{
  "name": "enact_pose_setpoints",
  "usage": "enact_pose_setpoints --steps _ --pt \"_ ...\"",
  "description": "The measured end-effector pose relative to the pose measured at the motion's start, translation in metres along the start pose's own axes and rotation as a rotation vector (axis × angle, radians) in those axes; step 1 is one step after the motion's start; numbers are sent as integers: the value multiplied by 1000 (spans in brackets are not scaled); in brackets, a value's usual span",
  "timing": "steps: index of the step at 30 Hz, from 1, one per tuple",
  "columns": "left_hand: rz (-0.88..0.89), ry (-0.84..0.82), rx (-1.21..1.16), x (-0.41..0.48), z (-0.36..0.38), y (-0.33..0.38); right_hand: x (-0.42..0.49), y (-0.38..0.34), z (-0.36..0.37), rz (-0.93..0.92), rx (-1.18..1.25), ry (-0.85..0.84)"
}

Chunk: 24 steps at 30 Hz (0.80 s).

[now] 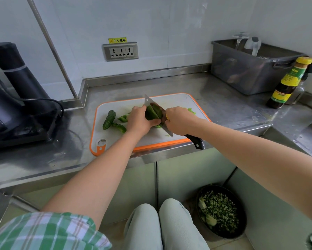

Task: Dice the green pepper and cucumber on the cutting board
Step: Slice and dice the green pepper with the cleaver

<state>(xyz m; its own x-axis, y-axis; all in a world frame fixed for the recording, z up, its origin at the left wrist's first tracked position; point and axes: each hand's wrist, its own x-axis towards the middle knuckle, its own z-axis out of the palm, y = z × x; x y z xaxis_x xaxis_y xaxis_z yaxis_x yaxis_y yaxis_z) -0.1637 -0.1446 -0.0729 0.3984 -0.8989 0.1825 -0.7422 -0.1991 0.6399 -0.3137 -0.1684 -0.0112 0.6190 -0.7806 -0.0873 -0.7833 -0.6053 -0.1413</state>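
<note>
On cutting board (115, 107), left fingers (155, 122) wrap cucumber piece (151, 114), knife (148, 101) alongside.

The counter (61, 156) is shiny metal, dull and scuffed in spots. The cutting board (115, 107) is white plastic, smooth and not shiny, with an orange rim. The knife (148, 101) has a bright metal blade and a smooth black handle with little metal pins. The cucumber (108, 120) has bumpy dark skin. The pepper pieces (121, 128) are smooth and glossy. The tub (250, 74) is grey plastic you can half see through. The bottle (285, 83) looks like dark glass, with a yellow plastic cap. The wall (169, 33) is white, smooth and a bit shiny. The sleeve (43, 231) is soft checked cloth.
</note>
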Motion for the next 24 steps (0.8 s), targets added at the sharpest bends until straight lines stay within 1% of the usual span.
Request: enact_pose_setpoints --steps 7,24 --pt "75 -12 -14 1 4 4 4 7 -2 23 29 -21" --pt "102 53 -138 0 15 5 13 12 5 63 113 -58"
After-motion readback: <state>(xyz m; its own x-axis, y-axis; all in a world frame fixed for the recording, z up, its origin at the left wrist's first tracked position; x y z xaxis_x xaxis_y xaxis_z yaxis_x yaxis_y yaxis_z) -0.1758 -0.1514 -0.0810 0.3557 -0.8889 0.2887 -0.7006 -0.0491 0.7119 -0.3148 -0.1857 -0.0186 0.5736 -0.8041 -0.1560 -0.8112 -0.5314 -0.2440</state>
